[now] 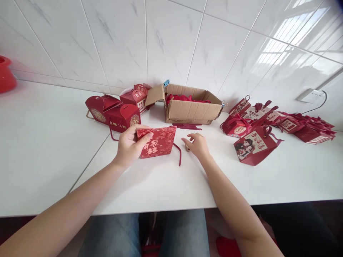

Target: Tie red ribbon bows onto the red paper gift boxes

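Note:
My left hand (131,147) grips a red gift box (160,142) printed with pale pink flowers and Chinese characters. Its thumb presses on the front face and the fingers are behind, partly hidden. A dark red ribbon (179,155) trails from the box's right side onto the table. To the right of that ribbon, my right hand (197,145) hovers low over the white table (160,185), fingers bent and apart. Just under its fingertips lies a small brownish thing (187,147), too small and covered to name.
Behind, an open cardboard box (193,111) holds red ribbons, with more ribbon strips (186,126) before it. Red gift boxes (124,116) stand at left. Finished-looking boxes with ribbons (255,146) fill the right side. A red container (6,76) sits far left, against the tiled wall.

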Demonstrator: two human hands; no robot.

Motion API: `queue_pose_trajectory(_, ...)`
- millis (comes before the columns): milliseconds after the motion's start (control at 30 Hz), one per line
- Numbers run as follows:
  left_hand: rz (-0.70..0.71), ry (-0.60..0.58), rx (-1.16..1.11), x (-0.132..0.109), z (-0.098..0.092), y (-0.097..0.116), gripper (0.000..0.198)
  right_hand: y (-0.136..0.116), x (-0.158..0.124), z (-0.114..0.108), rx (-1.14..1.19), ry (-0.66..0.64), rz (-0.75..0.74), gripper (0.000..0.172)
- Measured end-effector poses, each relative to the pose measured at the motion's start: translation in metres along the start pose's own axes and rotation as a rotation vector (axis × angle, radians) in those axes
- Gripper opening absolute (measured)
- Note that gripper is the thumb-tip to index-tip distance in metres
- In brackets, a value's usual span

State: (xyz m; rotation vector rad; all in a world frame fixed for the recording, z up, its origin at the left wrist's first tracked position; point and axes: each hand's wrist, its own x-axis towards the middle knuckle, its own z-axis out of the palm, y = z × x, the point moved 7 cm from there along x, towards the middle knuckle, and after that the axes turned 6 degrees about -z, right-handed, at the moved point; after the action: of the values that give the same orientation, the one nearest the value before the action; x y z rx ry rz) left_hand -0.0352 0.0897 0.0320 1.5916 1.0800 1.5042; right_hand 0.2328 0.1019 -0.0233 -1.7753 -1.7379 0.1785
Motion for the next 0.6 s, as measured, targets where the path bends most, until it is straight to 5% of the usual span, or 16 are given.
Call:
queue_pose_trajectory(167,-0.001,-0.008,0.0,0.0,0.001,0.0,0.026,-0.01,0.003,0.018,-0.236,-0.123,0.031,0.024)
queue_pose_trajectory(433,0.0,-0.006,0.003,0.0,0.001,0.0,0.025,-0.01,0.003,0.012,-0.214,-0.144,0.0,0.021)
queue_pose_trajectory(600,0.01,-0.01,0.009,-0.001,0.001,0.001,0.023,-0.021,-0.001,-0.013,0.201,0.04,-0.108,0.013)
